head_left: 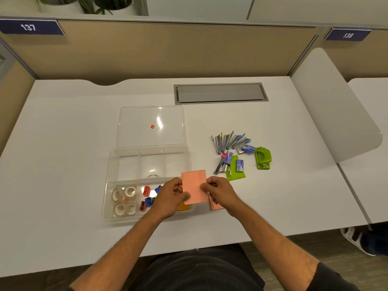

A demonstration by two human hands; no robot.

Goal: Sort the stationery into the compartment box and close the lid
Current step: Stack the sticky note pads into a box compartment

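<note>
Both hands, left (171, 196) and right (218, 191), pinch a pink sticky-note pad (194, 185) over the white worktop (63, 133); beige cubicle partition (168, 49) across the frame's top.

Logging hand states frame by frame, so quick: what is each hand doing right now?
Left hand: pinches the left edge of the pink sticky-note pad.
Right hand: pinches the same pad's right edge.

Both forearms are bare; a dark short sleeve (333, 276) shows at lower right of the frame, dark clothing (197, 269) at bottom centre.
</note>
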